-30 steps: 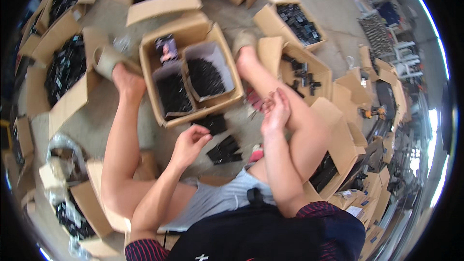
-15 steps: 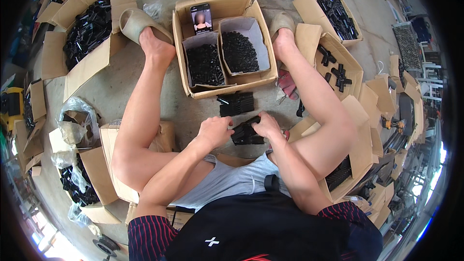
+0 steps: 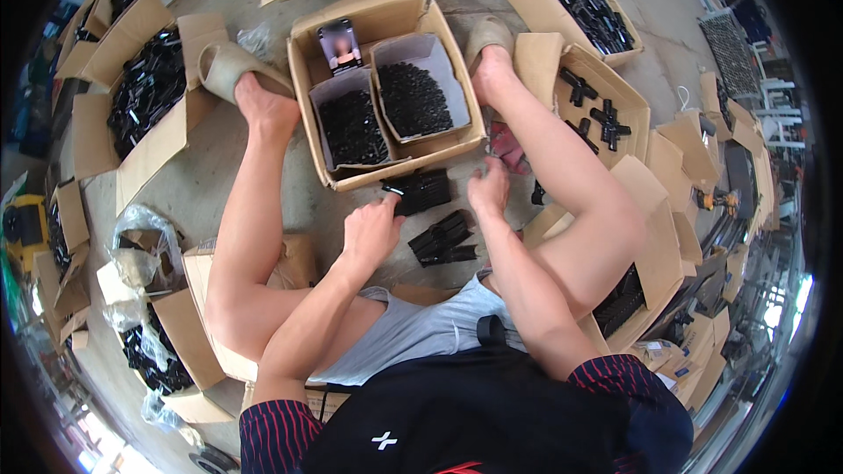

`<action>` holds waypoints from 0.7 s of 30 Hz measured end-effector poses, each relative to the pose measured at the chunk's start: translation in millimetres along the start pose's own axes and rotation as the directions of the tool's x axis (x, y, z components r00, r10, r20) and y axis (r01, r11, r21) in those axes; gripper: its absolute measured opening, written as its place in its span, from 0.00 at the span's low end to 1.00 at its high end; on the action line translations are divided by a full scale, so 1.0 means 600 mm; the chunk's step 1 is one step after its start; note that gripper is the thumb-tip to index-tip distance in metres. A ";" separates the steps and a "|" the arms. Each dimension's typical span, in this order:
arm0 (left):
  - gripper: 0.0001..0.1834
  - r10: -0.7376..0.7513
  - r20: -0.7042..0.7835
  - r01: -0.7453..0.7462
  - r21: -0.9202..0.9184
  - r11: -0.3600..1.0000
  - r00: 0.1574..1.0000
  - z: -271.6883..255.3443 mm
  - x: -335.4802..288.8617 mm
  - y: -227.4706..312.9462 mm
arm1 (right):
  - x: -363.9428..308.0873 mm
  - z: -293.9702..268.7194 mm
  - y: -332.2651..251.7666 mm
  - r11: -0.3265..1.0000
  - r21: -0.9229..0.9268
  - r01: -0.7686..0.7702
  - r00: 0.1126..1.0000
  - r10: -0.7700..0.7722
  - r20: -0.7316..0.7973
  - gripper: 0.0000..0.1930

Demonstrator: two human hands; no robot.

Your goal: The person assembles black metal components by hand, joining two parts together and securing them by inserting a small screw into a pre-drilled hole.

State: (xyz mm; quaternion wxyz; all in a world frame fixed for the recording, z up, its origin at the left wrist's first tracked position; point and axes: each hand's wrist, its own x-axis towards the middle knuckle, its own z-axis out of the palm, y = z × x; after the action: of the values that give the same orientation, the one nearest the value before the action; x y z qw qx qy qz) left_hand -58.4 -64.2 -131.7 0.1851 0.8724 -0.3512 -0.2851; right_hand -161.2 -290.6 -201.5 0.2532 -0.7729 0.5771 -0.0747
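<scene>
Your left hand: fingers curled, tips touching the left end of a stack of black plastic parts lying on the floor just in front of the cardboard box; whether it is pinched cannot be told. Your right hand: loosely closed just beside the stack's right end, contact unclear. Second stack of black parts: between your wrists, untouched.

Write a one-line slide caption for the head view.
Seated person's left hand and right hand reach black parts beside a cardboard box.
</scene>
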 end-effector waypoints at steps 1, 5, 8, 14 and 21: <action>0.21 0.078 -0.099 -0.074 0.041 0.996 0.992 0.005 0.009 0.000 | 0.007 -0.010 0.005 0.992 0.027 -0.123 0.988 0.125 -0.086 0.19; 0.29 0.273 -0.203 -0.230 0.212 0.950 0.940 0.051 0.044 -0.030 | 0.054 -0.046 0.000 0.919 -0.051 -0.392 0.861 0.347 -0.373 0.24; 0.25 0.331 -0.237 -0.238 0.350 0.906 0.913 0.062 0.047 -0.037 | 0.082 -0.039 0.043 0.889 -0.180 -0.422 0.871 0.341 -0.355 0.28; 0.07 0.269 -0.232 -0.164 0.389 0.907 0.935 0.066 0.041 -0.059 | 0.065 0.000 0.059 0.853 -0.361 -0.378 0.922 0.313 -0.227 0.29; 0.10 0.191 -0.212 -0.092 0.403 0.911 0.958 0.052 0.036 -0.051 | 0.027 -0.027 0.048 0.914 -0.272 -0.302 0.952 0.305 -0.033 0.27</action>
State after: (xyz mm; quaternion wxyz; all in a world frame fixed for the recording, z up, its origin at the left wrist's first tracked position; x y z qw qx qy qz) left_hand -49.5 -62.8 -179.6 0.0709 0.8924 -0.4376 -0.0848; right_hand -187.2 -316.7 -204.6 0.1554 -0.7018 0.6934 0.0499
